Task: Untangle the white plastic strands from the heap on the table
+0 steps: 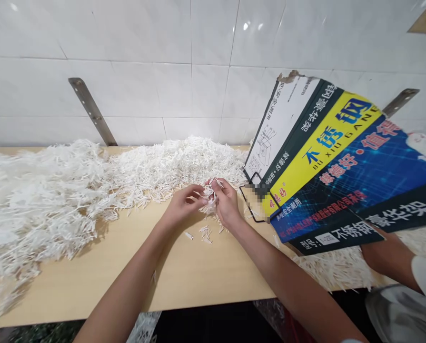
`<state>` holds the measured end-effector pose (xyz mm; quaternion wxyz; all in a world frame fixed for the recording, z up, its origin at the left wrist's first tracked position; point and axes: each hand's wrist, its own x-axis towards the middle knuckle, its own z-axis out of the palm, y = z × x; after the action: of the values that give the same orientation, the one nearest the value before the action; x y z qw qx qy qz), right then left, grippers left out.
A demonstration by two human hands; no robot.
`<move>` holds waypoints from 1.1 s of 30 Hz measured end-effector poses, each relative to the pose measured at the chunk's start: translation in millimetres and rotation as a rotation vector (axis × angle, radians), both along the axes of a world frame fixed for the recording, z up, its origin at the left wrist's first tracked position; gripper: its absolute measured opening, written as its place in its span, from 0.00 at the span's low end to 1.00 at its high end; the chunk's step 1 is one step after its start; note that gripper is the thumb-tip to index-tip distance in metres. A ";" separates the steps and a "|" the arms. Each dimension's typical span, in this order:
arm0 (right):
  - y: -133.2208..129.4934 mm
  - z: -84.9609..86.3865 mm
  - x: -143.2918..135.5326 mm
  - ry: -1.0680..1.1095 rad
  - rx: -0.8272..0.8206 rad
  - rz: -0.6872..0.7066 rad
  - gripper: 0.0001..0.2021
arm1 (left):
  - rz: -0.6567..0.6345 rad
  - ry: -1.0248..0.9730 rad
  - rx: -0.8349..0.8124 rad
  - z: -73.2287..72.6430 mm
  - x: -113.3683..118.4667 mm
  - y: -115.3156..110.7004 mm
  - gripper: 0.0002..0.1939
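A small bunch of thin white plastic pieces (210, 191) is between my two hands, above the table's middle. My right hand (227, 202) is closed around the bunch, with thin ends poking out over the thumb. From the left, my left hand (184, 205) reaches in, its thumb and fingertips pinching at the same pieces. Just behind both hands lies a long heap of similar white pieces (184, 162). A few loose pieces (205, 233) lie on the wooden tabletop (213, 276) in front of my wrists.
A larger white heap (37, 200) covers the table's left side. On the right, a printed cardboard sheet (334, 162) stands slanted, a dark wire frame (250, 212) at its lower corner. Behind it show another person's arm (391, 257) and more white pieces (336, 269). A metal bracket (93, 112) stands against the tiled wall.
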<state>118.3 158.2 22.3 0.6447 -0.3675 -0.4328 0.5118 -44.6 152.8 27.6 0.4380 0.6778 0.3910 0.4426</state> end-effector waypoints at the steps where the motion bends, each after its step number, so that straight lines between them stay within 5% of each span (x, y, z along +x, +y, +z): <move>1: -0.3 -2.1 0.4 0.020 -0.016 0.003 0.20 | -0.030 0.044 -0.002 -1.6 3.3 -2.7 0.20; 6: -2.8 -3.5 8.8 0.076 -0.045 -0.030 0.19 | 0.006 0.074 -0.046 -0.4 9.6 -7.3 0.14; 11: -1.2 -3.5 16.5 0.090 -0.054 0.041 0.11 | 0.155 -0.112 -0.097 -0.3 -2.2 2.5 0.12; 17: 2.0 -13.7 13.3 -0.142 -0.030 0.048 0.10 | 0.186 -0.283 -0.058 -6.0 -7.3 7.2 0.20; 24: -15.2 2.8 17.9 -0.644 0.415 -0.293 0.15 | 0.085 -0.215 -0.051 -1.0 2.2 0.2 0.26; 28: -19.0 5.0 17.9 -0.769 0.601 -0.158 0.11 | 0.069 -0.224 -0.050 0.1 3.1 0.0 0.26; 33: -14.6 -6.2 10.0 -0.755 0.461 -0.060 0.04 | 0.114 -0.384 -0.102 -4.3 0.0 4.0 0.33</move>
<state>128.2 143.6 16.1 0.5210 -0.3875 -0.7301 0.2129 -44.7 156.7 23.3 0.5127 0.5346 0.3600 0.5672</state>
